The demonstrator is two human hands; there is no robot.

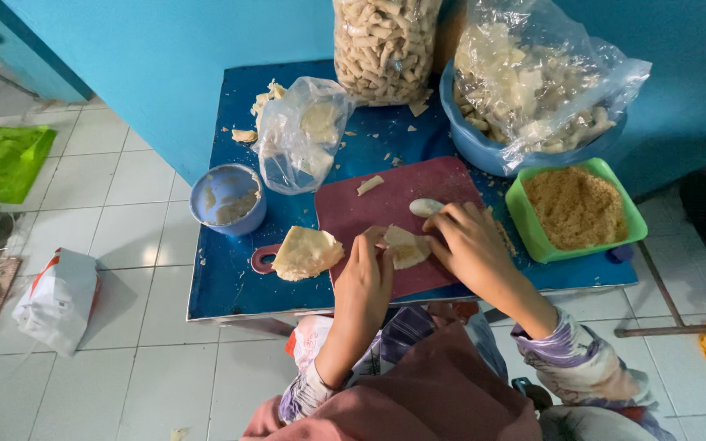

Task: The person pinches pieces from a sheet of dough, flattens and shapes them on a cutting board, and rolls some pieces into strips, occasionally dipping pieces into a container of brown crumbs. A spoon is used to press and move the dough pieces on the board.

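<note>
I see both hands, left (364, 278) and right (471, 241), pinching one wrapper (404, 247), half folded; a stack (306, 252) waits, many rolls (386, 45) bagged.

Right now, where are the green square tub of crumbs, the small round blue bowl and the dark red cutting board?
green square tub of crumbs (614, 192): head view, on its right rim.
small round blue bowl (206, 214): head view, on its left outer wall.
dark red cutting board (353, 214): head view, on its bare surface.

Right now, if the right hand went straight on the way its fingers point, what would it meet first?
The right hand points up-left. It would probably first meet the small pale dough piece on the dark red cutting board, almost at its fingertips.
</note>
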